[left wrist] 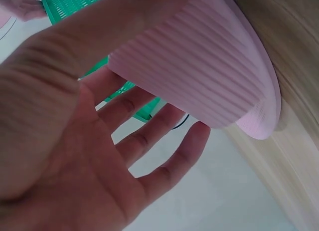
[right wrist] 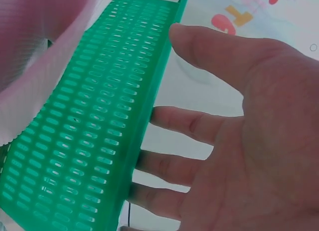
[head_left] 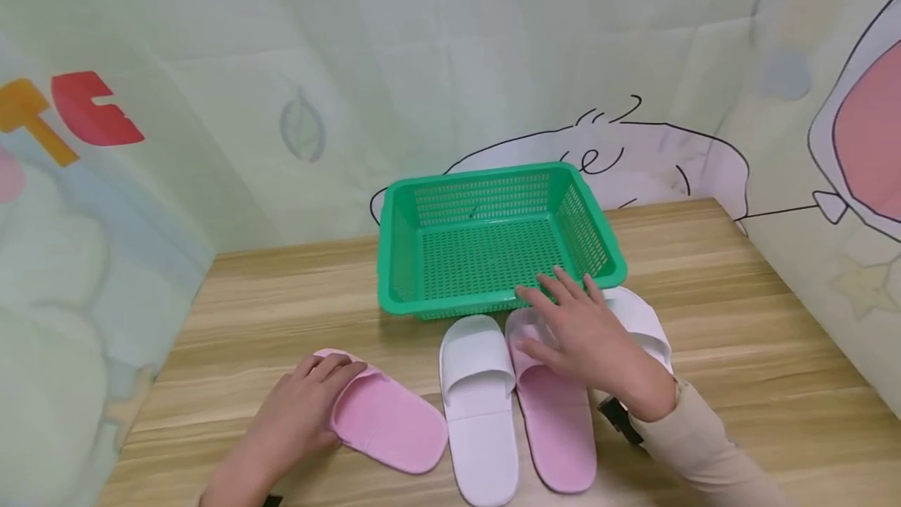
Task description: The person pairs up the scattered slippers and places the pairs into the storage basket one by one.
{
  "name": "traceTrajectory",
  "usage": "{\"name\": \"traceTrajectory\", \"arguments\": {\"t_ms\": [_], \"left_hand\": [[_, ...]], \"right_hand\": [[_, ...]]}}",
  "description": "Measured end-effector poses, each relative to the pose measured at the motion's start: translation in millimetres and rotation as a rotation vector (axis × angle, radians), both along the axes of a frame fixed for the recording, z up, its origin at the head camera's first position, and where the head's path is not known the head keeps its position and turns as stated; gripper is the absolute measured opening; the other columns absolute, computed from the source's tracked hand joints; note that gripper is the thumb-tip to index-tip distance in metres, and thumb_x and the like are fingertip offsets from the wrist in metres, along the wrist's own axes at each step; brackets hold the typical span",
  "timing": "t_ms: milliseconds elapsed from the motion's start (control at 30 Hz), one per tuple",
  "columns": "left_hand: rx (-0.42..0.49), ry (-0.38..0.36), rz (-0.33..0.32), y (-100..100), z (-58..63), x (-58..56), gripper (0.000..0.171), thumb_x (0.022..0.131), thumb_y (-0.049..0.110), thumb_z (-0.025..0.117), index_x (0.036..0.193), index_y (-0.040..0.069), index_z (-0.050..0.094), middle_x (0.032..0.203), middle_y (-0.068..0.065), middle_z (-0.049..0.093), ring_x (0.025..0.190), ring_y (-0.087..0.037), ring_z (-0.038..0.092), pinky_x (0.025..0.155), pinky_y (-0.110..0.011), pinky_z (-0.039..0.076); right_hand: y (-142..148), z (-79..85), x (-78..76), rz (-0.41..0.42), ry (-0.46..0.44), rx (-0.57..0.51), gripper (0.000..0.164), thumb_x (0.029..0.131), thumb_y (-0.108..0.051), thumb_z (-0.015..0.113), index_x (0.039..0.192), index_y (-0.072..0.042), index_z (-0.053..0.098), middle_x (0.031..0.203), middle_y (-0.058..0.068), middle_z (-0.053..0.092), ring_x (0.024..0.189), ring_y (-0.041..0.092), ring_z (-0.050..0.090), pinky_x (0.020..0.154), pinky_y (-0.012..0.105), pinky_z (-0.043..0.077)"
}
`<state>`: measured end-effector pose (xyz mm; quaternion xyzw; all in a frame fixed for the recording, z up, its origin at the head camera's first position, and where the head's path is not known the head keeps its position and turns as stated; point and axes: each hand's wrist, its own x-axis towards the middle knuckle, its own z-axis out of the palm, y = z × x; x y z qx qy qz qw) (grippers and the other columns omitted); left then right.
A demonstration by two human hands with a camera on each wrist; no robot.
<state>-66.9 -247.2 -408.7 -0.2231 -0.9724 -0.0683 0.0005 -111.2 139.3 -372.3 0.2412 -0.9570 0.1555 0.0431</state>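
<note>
A pink slipper [head_left: 390, 421] lies angled on the table at the left, with a ribbed strap [left wrist: 189, 66]. My left hand [head_left: 303, 405] holds it at the strap end, fingers over the strap and thumb along its near side. My right hand [head_left: 580, 327], fingers spread and fairly straight, hovers over the strap of another pink slipper [head_left: 559, 429], near the front rim of a green basket [head_left: 450, 305]. Between the pink slippers lies a white slipper [head_left: 482, 436]. A second white slipper [head_left: 637, 315] is partly hidden behind my right hand and forearm.
The green perforated basket stands at the back of the wooden table [head_left: 281, 296], with nothing visible inside. A printed cloth backdrop [head_left: 246, 100] rises behind the table and at both sides. The slippers lie close together in front of the basket.
</note>
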Motion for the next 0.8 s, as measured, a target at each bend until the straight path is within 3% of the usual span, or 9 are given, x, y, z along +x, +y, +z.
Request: {"name": "traceTrajectory", "arguments": {"t_ms": [167,267,400,467,700,800], "left_hand": [[-0.001,0.016,0.004,-1.6,-1.9,2.2,0.082,0.058,0.018,0.103,0.133,0.012,0.07,0.13,-0.005,0.068,0.126,-0.034,0.059,0.083,-0.057,0.058],[0.002,0.007,0.008,-1.4,-2.4,2.4,0.082,0.058,0.019,0.103,0.133,0.012,0.07,0.129,-0.005,0.068,0.125,-0.035,0.059,0.082,-0.057,0.058],[-0.011,-0.022,0.025,-0.1,-1.5,2.1,0.08,0.06,0.019,0.103,0.133,0.012,0.071,0.129,-0.006,0.068,0.124,-0.036,0.059,0.083,-0.058,0.058],[-0.015,-0.036,0.033,0.8,-1.1,2.0,0.08,0.061,0.019,0.103,0.133,0.011,0.07,0.129,-0.006,0.068,0.124,-0.036,0.059,0.082,-0.059,0.058],[-0.027,-0.068,0.039,2.6,-1.5,2.1,0.079,0.061,0.013,0.102,0.134,0.011,0.07,0.127,-0.007,0.069,0.121,-0.038,0.06,0.078,-0.058,0.06],[-0.03,-0.067,0.04,2.2,-1.5,1.9,0.079,0.061,0.012,0.102,0.134,0.011,0.07,0.126,-0.008,0.069,0.121,-0.038,0.06,0.078,-0.058,0.06]], "right_hand": [[-1.0,0.3,0.2,0.052,0.095,-0.036,0.065,0.096,-0.032,0.078,0.153,-0.01,0.056,0.154,0.02,0.054,0.148,0.046,0.045,0.12,0.067,0.035],[0.2,0.3,1.0,0.149,0.127,-0.084,0.065,0.094,-0.027,0.08,0.153,-0.011,0.056,0.15,0.014,0.057,0.14,0.038,0.051,0.114,0.058,0.045],[3.6,-2.0,0.7,0.307,0.1,-0.093,0.055,0.094,-0.025,0.082,0.144,-0.012,0.063,0.136,0.005,0.064,0.127,0.025,0.059,0.106,0.047,0.053],[6.1,-5.9,0.1,0.348,0.066,-0.08,0.05,0.093,-0.024,0.083,0.139,-0.011,0.066,0.132,0.002,0.066,0.123,0.023,0.061,0.104,0.045,0.055],[16.5,-29.1,-4.5,0.344,-0.028,-0.027,0.048,0.094,-0.028,0.082,0.134,-0.007,0.067,0.138,0.014,0.065,0.126,0.035,0.062,0.105,0.055,0.053],[20.2,-36.0,-7.7,0.346,-0.032,-0.023,0.043,0.095,-0.028,0.081,0.132,-0.008,0.069,0.136,0.013,0.066,0.122,0.034,0.064,0.103,0.053,0.055]]}}
